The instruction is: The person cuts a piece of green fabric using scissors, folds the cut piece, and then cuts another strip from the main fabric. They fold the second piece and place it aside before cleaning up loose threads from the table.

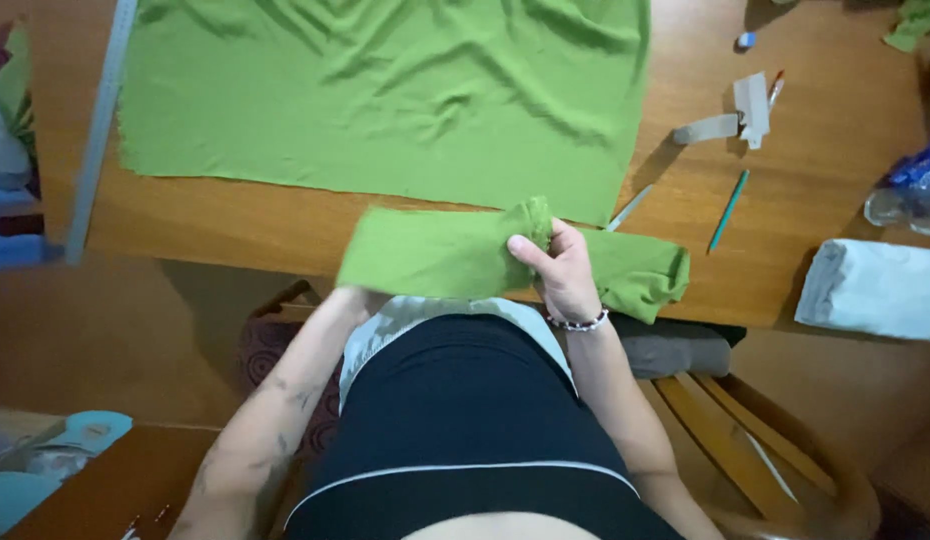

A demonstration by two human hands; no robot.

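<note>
Two pieces of green fabric are in view. The smaller folded green strip (435, 255) is held at the near edge of the wooden surface (285, 225), partly overhanging it toward the person's lap. The right hand (560, 265) is closed on the strip near its middle, thumb on top, with a bunched ridge of cloth gathered above the fingers. The left hand is hidden beneath the strip's left portion; only the forearm shows, so its grip cannot be told, though it appears to support the cloth from below.

Judgement on handling: the strip looks light, soft and limp, likely a stretch knit. It sags and creases freely and should not slip from a pinch, but it will not hold shape unsupported. The best hold is at folded edges or ends, with both hands spread apart to keep layers aligned.

Further back, the large green cloth (385, 90) lies spread flat and wrinkled, just beyond the strip. A long metal ruler (97, 140) lies along its left side. To the right lie a teal pencil (729, 210) and a folded white cloth (870, 290), well apart from both hands.
</note>
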